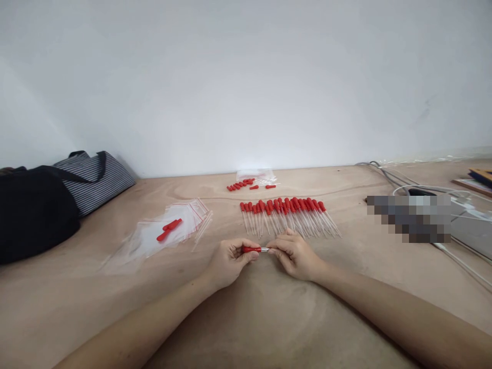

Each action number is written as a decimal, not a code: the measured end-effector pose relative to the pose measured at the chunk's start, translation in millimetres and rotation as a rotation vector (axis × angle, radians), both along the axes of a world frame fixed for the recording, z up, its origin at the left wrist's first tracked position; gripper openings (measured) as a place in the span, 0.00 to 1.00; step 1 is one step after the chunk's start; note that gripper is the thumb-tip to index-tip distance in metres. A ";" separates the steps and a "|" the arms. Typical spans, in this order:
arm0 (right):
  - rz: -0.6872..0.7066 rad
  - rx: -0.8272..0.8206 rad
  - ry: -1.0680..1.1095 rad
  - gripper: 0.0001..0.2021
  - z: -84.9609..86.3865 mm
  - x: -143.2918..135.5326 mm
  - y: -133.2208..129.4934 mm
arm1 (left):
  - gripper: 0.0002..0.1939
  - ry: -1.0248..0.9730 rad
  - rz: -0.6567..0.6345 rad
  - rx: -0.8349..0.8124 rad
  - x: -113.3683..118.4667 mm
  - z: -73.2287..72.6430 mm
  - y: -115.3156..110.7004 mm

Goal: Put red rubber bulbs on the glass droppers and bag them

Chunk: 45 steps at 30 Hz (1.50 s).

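Red bulb lies sideways between the thumb and fingers of your left hand, over the middle of the table, its neck pointing toward your right hand. Your left hand is clasped around it; your right hand grips a clear tube lined up with that neck, and you see only a short length between your 2 hands. How deep the tube sits is too small to tell.

Beyond your right hand, toward the table's far edge, a row of red-topped droppers lies side by side, tips toward you. Nearer the left edge you have overlapping plastic bags with loose bulbs on top and thin tubes just beside them. Close to the far edge are another plastic bag, more tubes and spare bulbs, 2 of these set apart. Near the far left corner rest a black bag and a striped bag; cables run toward the right edge.
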State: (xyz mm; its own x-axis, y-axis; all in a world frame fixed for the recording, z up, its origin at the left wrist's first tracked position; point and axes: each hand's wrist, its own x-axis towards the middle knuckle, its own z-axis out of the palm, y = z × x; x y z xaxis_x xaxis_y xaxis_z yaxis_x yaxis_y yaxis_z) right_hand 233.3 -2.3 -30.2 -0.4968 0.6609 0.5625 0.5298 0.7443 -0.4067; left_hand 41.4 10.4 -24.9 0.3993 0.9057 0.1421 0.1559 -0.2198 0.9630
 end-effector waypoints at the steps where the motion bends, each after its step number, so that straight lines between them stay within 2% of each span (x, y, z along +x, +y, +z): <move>1: -0.002 0.000 0.011 0.09 0.2 -0.6 -0.3 | 0.10 -0.010 0.004 -0.018 1.1 1.3 -0.5; 8: -0.038 -0.146 0.142 0.09 4.4 -7.9 -4.1 | 0.10 -0.054 0.115 -0.020 5.4 5.7 -1.9; 11: -0.099 -0.153 0.163 0.10 4.2 -5.3 -4.6 | 0.08 -0.071 0.163 -0.050 1.6 14.2 9.1; 13: -0.167 -0.105 0.182 0.12 3.0 -1.5 -3.7 | 0.07 -0.088 0.213 -0.112 -2.0 25.7 24.9; 15: -0.208 -0.068 0.206 0.12 1.4 2.3 -2.0 | 0.10 -0.085 0.242 -0.229 -4.0 39.7 46.2; 17: -0.221 -0.060 0.214 0.11 -0.2 4.6 -0.5 | 0.13 0.001 0.205 -0.353 -2.5 51.8 69.3; 19: -0.215 -0.062 0.213 0.11 -1.9 5.1 0.4 | 0.13 0.068 0.167 -0.402 3.0 58.3 90.3; 21: -0.203 -0.062 0.218 0.12 -3.2 4.5 0.8 | 0.17 0.139 0.154 -0.411 11.4 58.2 106.9; 26: -0.195 -0.058 0.234 0.13 -5.0 2.9 1.6 | 0.31 0.303 0.185 -0.295 33.4 45.4 128.4; 31: -0.173 -0.075 0.256 0.14 -5.7 2.6 1.7 | 0.27 0.432 0.175 -0.142 46.5 39.8 133.6; 35: -0.157 -0.095 0.258 0.14 -5.8 2.5 1.4 | 0.21 0.526 0.189 -0.006 46.2 43.4 130.4; 37: -0.155 -0.101 0.248 0.13 -5.2 3.1 1.5 | 0.18 0.565 0.225 0.082 36.9 49.5 125.8; 39: -0.163 -0.089 0.230 0.13 -4.8 4.0 1.7 | 0.15 0.600 0.272 0.172 17.5 57.2 119.0; 43: -0.191 -0.013 0.185 0.14 -5.3 3.0 1.3 | 0.09 0.688 0.394 0.292 -51.9 66.8 97.3; 45: -0.191 0.023 0.154 0.15 -5.7 -2.3 0.4 | 0.11 0.872 0.531 0.352 -92.8 65.5 82.0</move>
